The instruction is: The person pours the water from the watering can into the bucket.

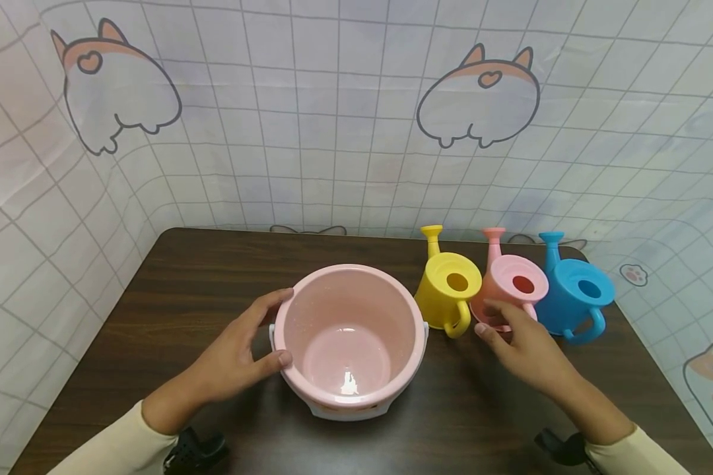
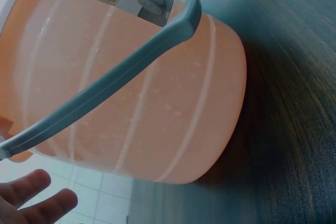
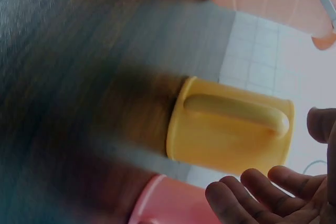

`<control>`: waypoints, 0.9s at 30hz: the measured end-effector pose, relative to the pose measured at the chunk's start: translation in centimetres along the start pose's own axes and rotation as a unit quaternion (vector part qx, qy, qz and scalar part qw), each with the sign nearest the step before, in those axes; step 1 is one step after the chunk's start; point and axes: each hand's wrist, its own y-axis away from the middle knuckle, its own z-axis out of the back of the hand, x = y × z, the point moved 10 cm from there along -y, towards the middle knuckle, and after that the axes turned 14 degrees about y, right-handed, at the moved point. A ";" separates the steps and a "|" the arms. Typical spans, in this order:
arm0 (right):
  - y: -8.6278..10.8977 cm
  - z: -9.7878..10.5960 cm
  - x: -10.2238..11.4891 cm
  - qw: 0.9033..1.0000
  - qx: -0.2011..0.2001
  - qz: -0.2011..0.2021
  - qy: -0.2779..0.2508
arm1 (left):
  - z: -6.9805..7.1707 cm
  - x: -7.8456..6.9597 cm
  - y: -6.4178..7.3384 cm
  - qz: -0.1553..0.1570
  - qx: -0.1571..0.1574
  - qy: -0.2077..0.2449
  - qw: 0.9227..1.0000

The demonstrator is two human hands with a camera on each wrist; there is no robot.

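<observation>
A pink bucket (image 1: 349, 300) with a pale handle stands upright on the table in the head view. My left hand (image 1: 228, 359) is at its left side, thumb and fingertips spread at the rim. The left wrist view shows the bucket wall (image 2: 152, 114) with its handle lying across and a label near the top. My right hand (image 1: 531, 349) is in front of a pink watering can (image 1: 513, 267), its fingers extended toward the can and overlapping its lower part. A yellow watering can (image 1: 448, 284) stands left of it, a blue one (image 1: 576, 290) right of it.
The cans stand in a row at the right of the dark wooden table (image 1: 214, 277), spouts toward the back. A white grid-patterned cloth (image 1: 309, 132) with cartoon animals hangs behind and around the table. The yellow can is close beside the bucket.
</observation>
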 end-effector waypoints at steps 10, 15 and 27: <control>-0.2 -1.6 0.1 0.999 -0.014 -0.016 -0.045 | -0.2 0.0 0.1 -0.001 0.003 0.011 1.000; -0.3 -2.3 0.1 0.998 -0.011 -0.037 -0.045 | -0.3 0.3 0.1 0.001 0.003 0.008 1.000; -0.7 -3.7 0.2 0.995 -0.002 -0.069 -0.068 | -0.5 0.1 0.1 0.000 0.004 0.017 1.000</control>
